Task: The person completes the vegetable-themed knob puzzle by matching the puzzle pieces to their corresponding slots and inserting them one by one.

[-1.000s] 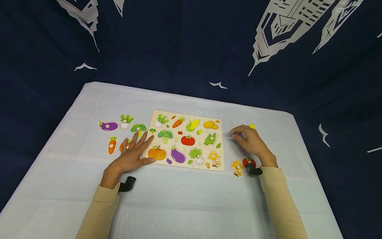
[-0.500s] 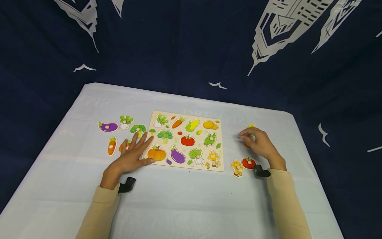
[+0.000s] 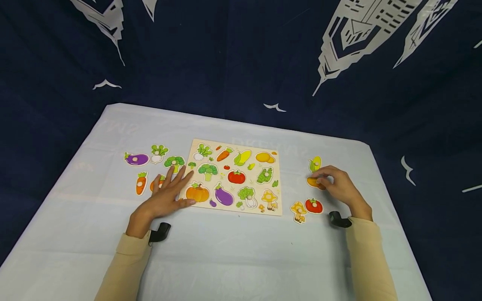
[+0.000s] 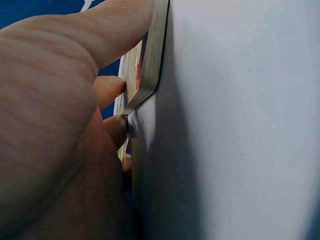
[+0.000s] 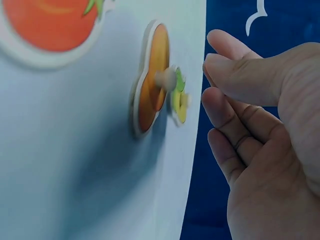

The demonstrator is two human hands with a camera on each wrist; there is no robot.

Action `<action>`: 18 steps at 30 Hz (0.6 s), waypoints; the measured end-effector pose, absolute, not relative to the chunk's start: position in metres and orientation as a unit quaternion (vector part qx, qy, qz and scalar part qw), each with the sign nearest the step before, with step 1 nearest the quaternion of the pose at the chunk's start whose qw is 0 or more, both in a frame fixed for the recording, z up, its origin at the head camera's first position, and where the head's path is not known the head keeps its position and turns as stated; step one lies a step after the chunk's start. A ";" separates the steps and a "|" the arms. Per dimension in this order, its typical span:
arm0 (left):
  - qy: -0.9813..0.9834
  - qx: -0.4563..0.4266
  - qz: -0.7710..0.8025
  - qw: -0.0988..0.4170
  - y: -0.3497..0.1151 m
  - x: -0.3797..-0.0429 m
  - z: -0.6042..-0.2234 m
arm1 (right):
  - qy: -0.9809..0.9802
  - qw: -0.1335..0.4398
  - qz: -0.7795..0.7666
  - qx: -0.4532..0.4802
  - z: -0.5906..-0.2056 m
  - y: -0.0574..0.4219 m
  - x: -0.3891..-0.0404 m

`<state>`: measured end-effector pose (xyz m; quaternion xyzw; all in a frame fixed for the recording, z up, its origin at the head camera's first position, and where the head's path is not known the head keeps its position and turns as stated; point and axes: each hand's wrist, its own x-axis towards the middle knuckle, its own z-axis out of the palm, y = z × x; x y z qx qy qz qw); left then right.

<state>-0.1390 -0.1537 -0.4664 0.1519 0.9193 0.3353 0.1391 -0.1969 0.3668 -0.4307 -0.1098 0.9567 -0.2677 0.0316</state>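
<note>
My left hand [image 3: 163,200] lies spread over the left edge of the wooden puzzle board [image 3: 251,179], thumb along its lower corner. An orange pumpkin piece [image 3: 153,185] is partly hidden beneath its fingers. On the right, my right hand [image 3: 339,188] hovers with loosely bent fingers beside the brown potato piece [image 3: 311,182]. The right wrist view shows a gap between its fingertips [image 5: 216,65] and the potato's round knob [image 5: 168,79]. Just beyond sits the yellow corn piece [image 3: 315,163]. Knobbed asparagus [image 3: 265,175] and bok choy [image 3: 247,195] pieces sit in the board.
Nearer on the right lie a tomato piece [image 3: 314,205] and a mushroom piece [image 3: 299,212]. Left of the board are eggplant [image 3: 137,159], turnip [image 3: 158,153], broccoli [image 3: 175,161] and carrot [image 3: 141,184] pieces. A dark blue curtain [image 3: 241,62] hangs behind the white table [image 3: 241,259].
My right hand has moved rightward, away from the board's right side to the potato piece, uncovering the corn, potato and tomato. The left hand has stayed in place.
</note>
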 end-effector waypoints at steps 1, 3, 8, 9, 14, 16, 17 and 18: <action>0.920 0.152 0.334 0.140 -0.154 -0.139 -0.467 | 0.957 0.033 -0.268 -0.107 -0.432 0.368 -0.196; 0.920 0.152 0.332 0.140 -0.154 -0.139 -0.468 | 0.957 0.036 -0.269 -0.102 -0.433 0.371 -0.195; 0.919 0.153 0.335 0.137 -0.154 -0.139 -0.468 | 0.957 0.043 -0.269 -0.096 -0.437 0.377 -0.195; 0.920 0.153 0.334 0.137 -0.154 -0.140 -0.468 | 0.958 0.044 -0.267 -0.095 -0.437 0.378 -0.195; 0.921 0.151 0.333 0.136 -0.154 -0.139 -0.467 | 0.960 0.054 -0.260 -0.090 -0.438 0.379 -0.195; 0.920 0.152 0.336 0.134 -0.154 -0.139 -0.467 | 0.961 0.059 -0.256 -0.087 -0.439 0.378 -0.195; 0.919 0.152 0.337 0.134 -0.154 -0.139 -0.467 | 0.961 0.061 -0.255 -0.086 -0.439 0.378 -0.195; 0.920 0.152 0.336 0.135 -0.154 -0.139 -0.467 | 0.962 0.062 -0.253 -0.085 -0.439 0.377 -0.195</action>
